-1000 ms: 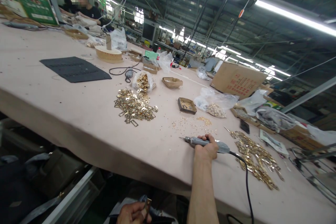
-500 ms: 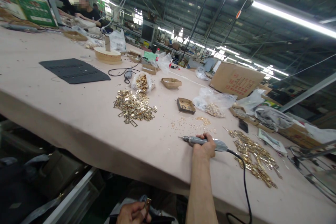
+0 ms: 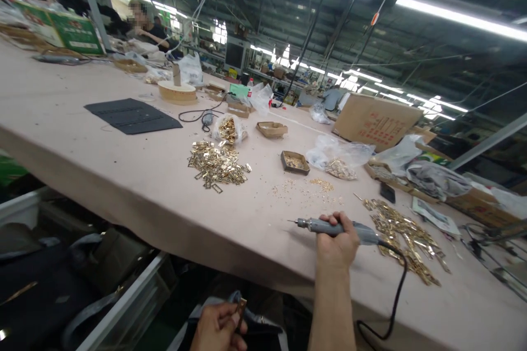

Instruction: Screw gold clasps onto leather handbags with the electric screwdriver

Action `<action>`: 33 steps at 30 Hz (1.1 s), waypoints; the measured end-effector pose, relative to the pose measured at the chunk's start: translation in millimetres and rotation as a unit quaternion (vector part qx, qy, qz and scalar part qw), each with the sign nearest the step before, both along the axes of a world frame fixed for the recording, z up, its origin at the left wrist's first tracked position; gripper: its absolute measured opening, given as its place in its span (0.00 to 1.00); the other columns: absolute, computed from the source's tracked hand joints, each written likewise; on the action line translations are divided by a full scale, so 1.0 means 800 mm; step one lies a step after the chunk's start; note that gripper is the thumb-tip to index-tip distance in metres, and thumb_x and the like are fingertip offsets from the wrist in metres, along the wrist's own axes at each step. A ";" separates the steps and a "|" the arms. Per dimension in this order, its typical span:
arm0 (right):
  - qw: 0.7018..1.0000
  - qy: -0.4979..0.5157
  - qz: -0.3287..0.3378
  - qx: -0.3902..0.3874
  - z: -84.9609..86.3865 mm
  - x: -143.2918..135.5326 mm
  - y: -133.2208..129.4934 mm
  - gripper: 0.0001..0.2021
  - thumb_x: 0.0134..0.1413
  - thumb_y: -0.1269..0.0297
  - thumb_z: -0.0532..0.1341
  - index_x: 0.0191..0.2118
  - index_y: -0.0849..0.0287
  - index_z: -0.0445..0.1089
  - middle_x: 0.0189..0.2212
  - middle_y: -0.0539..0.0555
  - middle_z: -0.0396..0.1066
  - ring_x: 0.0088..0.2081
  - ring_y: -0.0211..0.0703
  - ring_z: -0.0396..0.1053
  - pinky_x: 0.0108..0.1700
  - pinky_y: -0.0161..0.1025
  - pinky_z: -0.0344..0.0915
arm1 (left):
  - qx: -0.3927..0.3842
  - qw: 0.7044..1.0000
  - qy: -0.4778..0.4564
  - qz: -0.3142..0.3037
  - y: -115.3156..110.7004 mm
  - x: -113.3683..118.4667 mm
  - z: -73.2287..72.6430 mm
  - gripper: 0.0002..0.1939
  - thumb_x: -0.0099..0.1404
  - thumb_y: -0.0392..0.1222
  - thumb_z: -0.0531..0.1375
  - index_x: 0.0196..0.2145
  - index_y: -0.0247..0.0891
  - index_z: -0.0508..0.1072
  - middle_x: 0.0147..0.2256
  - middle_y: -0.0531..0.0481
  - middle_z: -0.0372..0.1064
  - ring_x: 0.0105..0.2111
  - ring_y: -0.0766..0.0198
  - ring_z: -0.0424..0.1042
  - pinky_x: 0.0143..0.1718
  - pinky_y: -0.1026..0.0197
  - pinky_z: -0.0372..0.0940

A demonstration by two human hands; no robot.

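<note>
My right hand (image 3: 338,238) is wrapped round a grey electric screwdriver (image 3: 323,226), whose thin bit points left above the table and whose black cable runs off to the right. Below the table's front edge, my left hand (image 3: 220,326) pinches a small gold metal piece (image 3: 240,311), held upright between thumb and fingers. A pile of gold rectangular buckles (image 3: 218,163) lies left of the screwdriver. Longer gold pieces (image 3: 405,238) are heaped to its right. Tiny gold parts (image 3: 321,184) are scattered beyond it, near a small dark box (image 3: 295,162).
A black mat (image 3: 134,115), a tape roll (image 3: 177,92) and an open cardboard tray (image 3: 272,129) lie farther back. At the right are a phone (image 3: 387,192) and a large cardboard box (image 3: 375,122). A white crate (image 3: 123,301) stands at lower left. People sit at far left.
My right hand has moved right and slightly down in the view with the screwdriver. The camera view has shifted a little. My left hand still holds the gold piece.
</note>
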State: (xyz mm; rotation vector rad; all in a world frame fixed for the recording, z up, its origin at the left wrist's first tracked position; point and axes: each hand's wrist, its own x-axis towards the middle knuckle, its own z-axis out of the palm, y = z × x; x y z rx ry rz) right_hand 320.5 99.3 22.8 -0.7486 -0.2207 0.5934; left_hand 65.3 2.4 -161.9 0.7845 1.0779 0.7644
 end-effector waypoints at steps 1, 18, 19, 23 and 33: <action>1.000 0.013 0.006 0.017 0.003 -0.008 -0.018 0.14 0.45 0.71 0.68 0.32 0.58 0.60 0.28 0.42 0.62 0.23 0.28 0.60 0.31 0.31 0.68 | 0.004 1.000 0.003 -0.001 -0.004 0.001 0.009 0.32 0.51 0.70 0.67 0.29 0.32 0.76 0.27 0.43 0.75 0.17 0.64 0.73 0.17 0.65 0.65; 0.973 -0.226 0.034 -0.043 -0.059 -0.172 -0.161 0.08 0.54 0.75 0.66 0.40 0.61 0.71 0.27 0.48 0.68 0.22 0.36 0.65 0.30 0.40 0.64 | 0.041 0.996 0.066 -0.032 -0.027 0.006 0.051 0.15 0.64 0.47 0.60 0.30 0.30 0.75 0.28 0.40 0.77 0.17 0.61 0.75 0.16 0.64 0.68; 0.971 -0.232 0.036 -0.039 -0.061 -0.174 -0.161 0.08 0.55 0.75 0.66 0.40 0.62 0.71 0.27 0.48 0.68 0.22 0.36 0.66 0.30 0.40 0.64 | 0.042 0.996 0.067 -0.032 -0.027 0.006 0.050 0.15 0.64 0.47 0.60 0.30 0.30 0.75 0.27 0.40 0.77 0.17 0.61 0.75 0.16 0.65 0.68; 0.970 -0.238 0.050 -0.034 -0.062 -0.179 -0.159 0.08 0.55 0.75 0.66 0.40 0.62 0.70 0.26 0.48 0.68 0.23 0.37 0.66 0.30 0.40 0.65 | 0.052 0.996 0.068 -0.034 -0.028 0.004 0.047 0.15 0.65 0.47 0.59 0.29 0.31 0.74 0.27 0.40 0.77 0.17 0.60 0.76 0.16 0.65 0.68; 0.967 -0.242 0.058 -0.053 -0.073 -0.191 -0.156 0.09 0.55 0.72 0.68 0.41 0.61 0.70 0.26 0.47 0.68 0.23 0.36 0.66 0.28 0.39 0.65 | 0.071 0.994 0.075 -0.043 -0.032 -0.001 0.043 0.16 0.67 0.48 0.59 0.28 0.32 0.74 0.27 0.41 0.78 0.17 0.62 0.75 0.17 0.66 0.67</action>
